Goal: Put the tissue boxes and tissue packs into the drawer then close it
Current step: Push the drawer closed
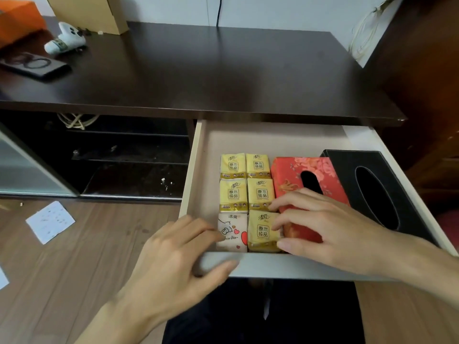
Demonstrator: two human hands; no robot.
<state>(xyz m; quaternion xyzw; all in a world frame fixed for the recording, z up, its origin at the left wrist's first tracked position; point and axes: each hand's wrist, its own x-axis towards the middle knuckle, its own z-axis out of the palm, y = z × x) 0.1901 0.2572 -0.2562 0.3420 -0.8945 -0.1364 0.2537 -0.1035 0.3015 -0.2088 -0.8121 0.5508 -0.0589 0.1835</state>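
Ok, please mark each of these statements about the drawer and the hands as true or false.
1. The drawer is open. True.
2. Six yellow tissue packs lie in it. False: five yellow tissue packs and one white cartoon tissue pack.
3. The red floral tissue box lies between the packs and the black tissue box. True.
4. The left hand rests on the black box. False: it is at the drawer's front edge, fingers by the white pack.
5. The right hand touches the nearest yellow pack. True.
6. A tissue box stands on the desk top. False: none shows there.
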